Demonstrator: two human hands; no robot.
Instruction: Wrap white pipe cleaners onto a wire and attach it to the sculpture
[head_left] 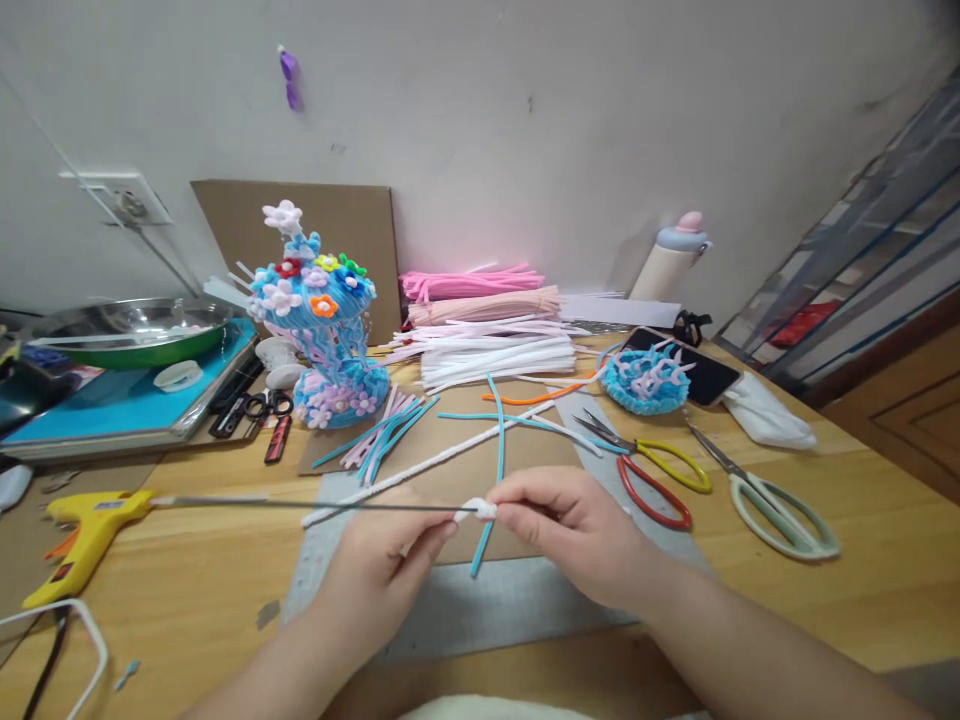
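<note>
My left hand (386, 550) pinches a thin dark rod (300, 503), which reaches out to the left, and the end of a short white pipe cleaner (482, 509). The white piece looks wrapped round the rod's right end. My right hand (574, 520) holds its other side between thumb and forefinger. Both hands hover over a cardboard sheet (450, 530). Just behind the fingers lie a blue pipe cleaner (500, 450) and a long white pipe cleaner (435, 462), crossing each other.
A blue flowered pipe-cleaner piece (322, 320) stands at the back left. Bundles of pipe cleaners (495, 355) lie by the wall. A yellow glue gun (90, 530) is at left. Red-and-yellow scissors (645, 460), pale green scissors (772, 510) and a round blue piece (645, 380) are at right.
</note>
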